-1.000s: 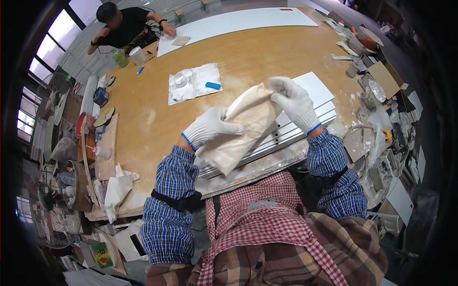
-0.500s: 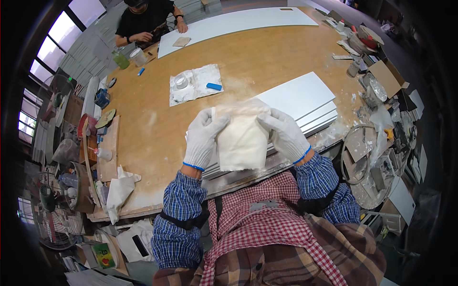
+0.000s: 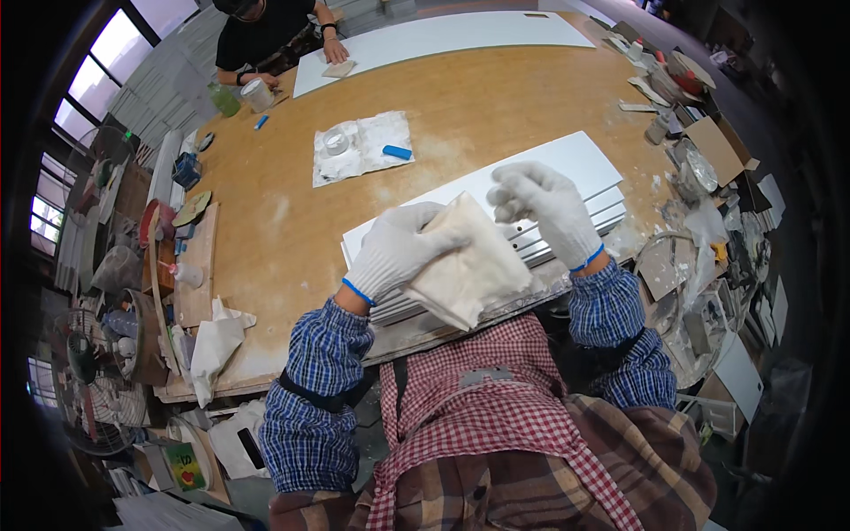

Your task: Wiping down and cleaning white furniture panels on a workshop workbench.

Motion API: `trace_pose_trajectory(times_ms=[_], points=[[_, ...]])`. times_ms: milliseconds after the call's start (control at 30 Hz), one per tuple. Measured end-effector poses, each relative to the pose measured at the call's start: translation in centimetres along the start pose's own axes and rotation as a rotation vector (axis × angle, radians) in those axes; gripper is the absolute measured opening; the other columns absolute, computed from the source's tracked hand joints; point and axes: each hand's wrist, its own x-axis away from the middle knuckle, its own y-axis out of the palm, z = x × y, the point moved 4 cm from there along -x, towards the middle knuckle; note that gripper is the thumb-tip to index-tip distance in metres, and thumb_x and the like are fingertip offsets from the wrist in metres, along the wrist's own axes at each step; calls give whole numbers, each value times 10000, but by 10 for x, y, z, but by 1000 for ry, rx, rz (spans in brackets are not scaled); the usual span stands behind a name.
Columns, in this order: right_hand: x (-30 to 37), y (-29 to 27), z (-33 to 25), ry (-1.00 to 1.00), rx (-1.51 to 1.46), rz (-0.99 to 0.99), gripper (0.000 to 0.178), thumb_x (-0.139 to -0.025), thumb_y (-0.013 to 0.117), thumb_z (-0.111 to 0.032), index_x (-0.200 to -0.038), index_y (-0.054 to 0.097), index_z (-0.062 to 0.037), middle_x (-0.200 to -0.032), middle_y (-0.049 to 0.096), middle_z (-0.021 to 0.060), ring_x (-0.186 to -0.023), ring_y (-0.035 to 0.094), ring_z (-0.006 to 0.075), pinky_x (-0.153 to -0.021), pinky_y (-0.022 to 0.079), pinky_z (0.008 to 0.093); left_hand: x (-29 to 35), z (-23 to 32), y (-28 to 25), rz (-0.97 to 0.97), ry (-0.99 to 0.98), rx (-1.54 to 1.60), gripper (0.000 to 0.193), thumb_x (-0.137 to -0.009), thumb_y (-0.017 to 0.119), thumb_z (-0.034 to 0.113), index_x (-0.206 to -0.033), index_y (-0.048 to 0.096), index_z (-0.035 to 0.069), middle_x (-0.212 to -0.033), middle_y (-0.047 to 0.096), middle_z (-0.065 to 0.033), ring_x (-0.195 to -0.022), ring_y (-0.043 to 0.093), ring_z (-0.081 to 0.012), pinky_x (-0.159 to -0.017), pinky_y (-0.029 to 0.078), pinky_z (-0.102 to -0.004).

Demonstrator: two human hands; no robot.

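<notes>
left hand [image 3: 398,248] clamped on folded cream cloth [image 3: 474,270]; right hand [image 3: 542,202] half-open, near it.

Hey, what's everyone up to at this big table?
One person's gloved left hand holds a folded cream cloth over a stack of white boards near the edge of a wooden table. The gloved right hand is raised just beside the cloth, loosely curled and seemingly empty. Across the table, a co-worker's hand is at a pale pad on a long white panel.
</notes>
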Motion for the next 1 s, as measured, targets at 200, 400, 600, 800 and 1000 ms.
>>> trace_pose_trajectory(times_ms=[200,400,600,800,1000], points=[[4,-1,37,-60,-113,-261,732,-933,738,-347,-1467,412,33,-1449,503,176,-1290,539,228,-1078,457,353,4,-3,7,-88,15,119,388,-893,769,309,-1100,738,-18,-902,740,-37,-790,639,-70,-716,532,-252],[29,52,40,234,-279,-579,672,-882,780,-269,-1394,502,65,-1280,643,166,-1081,654,196,-921,534,304,12,-2,4,-151,-6,51,417,-896,761,306,-1151,709,-20,-967,746,-76,-847,649,-93,-764,535,-268],[15,-18,23,-15,416,-7,374,-924,709,-276,-1184,705,-7,-1019,758,120,-946,706,189,-829,562,317,-7,-44,-2,308,88,73,480,-909,724,272,-1308,619,27,-1067,729,-120,-964,680,-207,-883,529,-329],[-16,-58,15,-672,1372,383,358,-824,629,-62,-1181,618,-34,-1125,641,188,-1111,590,368,-945,498,433,-18,-85,8,549,34,-661,514,-899,678,351,-1324,587,77,-1264,632,-130,-1177,559,-335,-1055,390,-470],[-14,65,84,-742,1144,-105,338,-888,629,-342,-1088,604,-71,-1035,615,138,-989,621,331,-846,499,446,-30,-92,22,566,41,-945,469,-925,610,369,-1292,568,81,-1228,631,-111,-1127,559,-319,-1012,370,-504]])
